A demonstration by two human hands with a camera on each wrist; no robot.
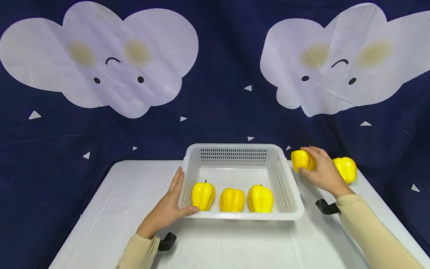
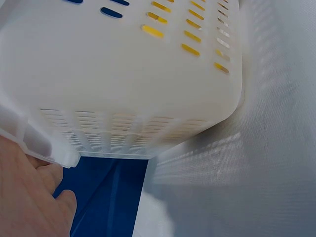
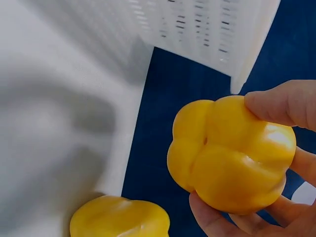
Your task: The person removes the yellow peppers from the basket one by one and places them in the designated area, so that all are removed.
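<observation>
Yellow, glossy, lobed pepper [image 1: 299, 160] clasped in right hand [image 1: 323, 172]; left hand [image 1: 167, 209] grips white slotted plastic basket [image 1: 242, 216] between them.

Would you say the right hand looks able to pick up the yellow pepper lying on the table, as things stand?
Probably not just yet: the right hand grips another yellow pepper, so it seems occupied, though the loose pepper lies close by on the table, outside the basket.
</observation>
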